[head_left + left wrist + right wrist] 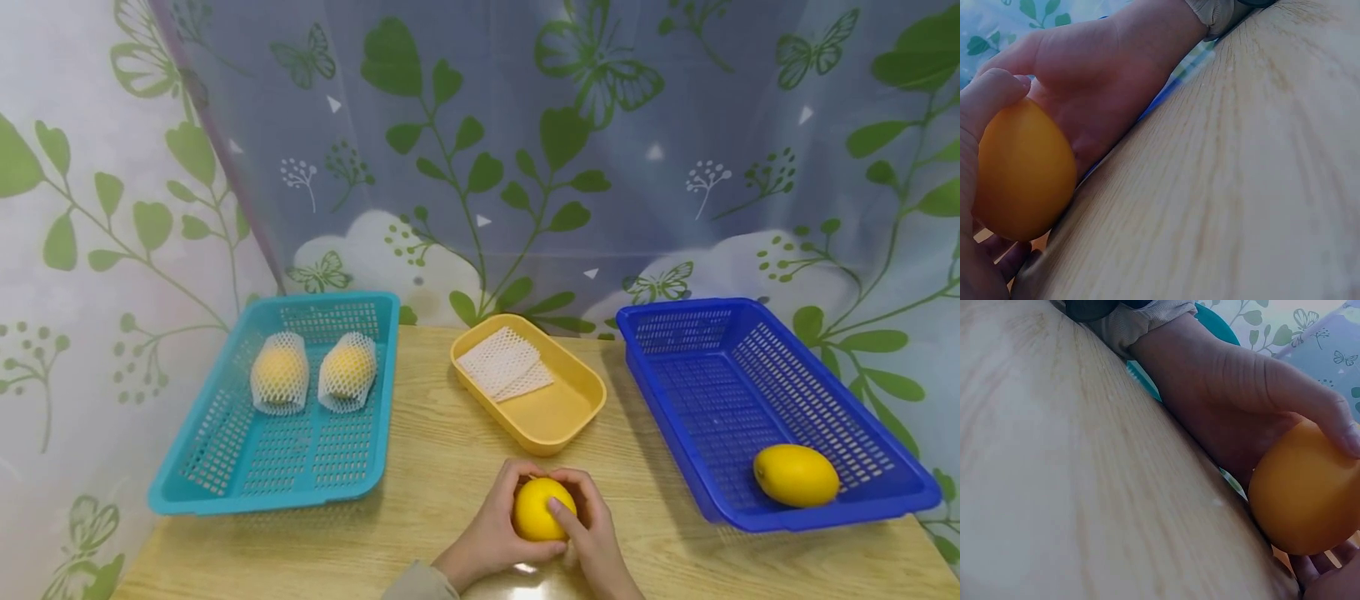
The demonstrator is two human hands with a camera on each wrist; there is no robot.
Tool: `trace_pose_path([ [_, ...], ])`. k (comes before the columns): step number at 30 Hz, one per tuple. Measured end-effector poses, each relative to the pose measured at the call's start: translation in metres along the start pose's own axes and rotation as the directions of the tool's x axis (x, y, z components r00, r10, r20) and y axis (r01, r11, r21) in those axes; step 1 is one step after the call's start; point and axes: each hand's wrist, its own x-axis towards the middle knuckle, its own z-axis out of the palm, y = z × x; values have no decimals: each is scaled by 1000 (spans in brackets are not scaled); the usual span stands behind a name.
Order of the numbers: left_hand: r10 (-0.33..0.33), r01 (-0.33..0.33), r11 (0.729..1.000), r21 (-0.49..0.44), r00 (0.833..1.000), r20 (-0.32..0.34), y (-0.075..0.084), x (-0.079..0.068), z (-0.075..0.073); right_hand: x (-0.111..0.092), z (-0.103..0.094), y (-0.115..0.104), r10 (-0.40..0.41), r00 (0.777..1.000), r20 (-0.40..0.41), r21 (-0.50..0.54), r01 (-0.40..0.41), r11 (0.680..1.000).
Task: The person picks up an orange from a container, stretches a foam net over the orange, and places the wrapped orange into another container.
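Near the front middle of the table, both hands hold a yellow lemon (542, 507) between them. My left hand (491, 527) cups its left side, with the thumb along the lower edge. The right hand (597, 529) grips the other side, its thumb pressed on the front of the fruit. Smooth, bare skin shows on the lemon (1307, 490) in the right wrist view, close over the tabletop. Beyond the hands, a small yellow tray (555, 417) holds folded white foam netting (504, 364).
On the left, a teal basket (273, 504) contains two yellow fruits (279, 375) in white foam nets. A blue basket (675, 450) on the right has one bare lemon (797, 475) near its front. Behind the table hangs a patterned curtain (495, 167).
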Motion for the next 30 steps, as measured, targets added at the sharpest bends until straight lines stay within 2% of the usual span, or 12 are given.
trace_pose_path([
  [3,7,-7,1000,-11,1000,21,13,1,-3,0,0,0,6,1000,-2,-4,-6,1000],
  [5,-4,5,1000,-18,999,32,16,1,-4,0,0,0,5,1000,-1,-3,-5,1000],
  [12,-23,24,999,-28,999,35,-18,-3,3,0,-1,0,5,1000,6,7,-5,1000],
  [17,-31,34,999,-43,998,52,-11,-2,2,0,-2,0,-14,999,41,4,13,1000],
  [21,-14,17,998,-52,998,55,-4,-1,1,-1,-3,0,-28,998,55,-10,29,1000],
  [27,-52,58,994,-89,997,64,-15,-1,0,0,-2,-1,-5,1000,10,-4,5,1000],
  [30,-90,92,990,-109,995,31,-18,1,-2,1,-3,-3,-4,1000,8,2,4,1000],
])
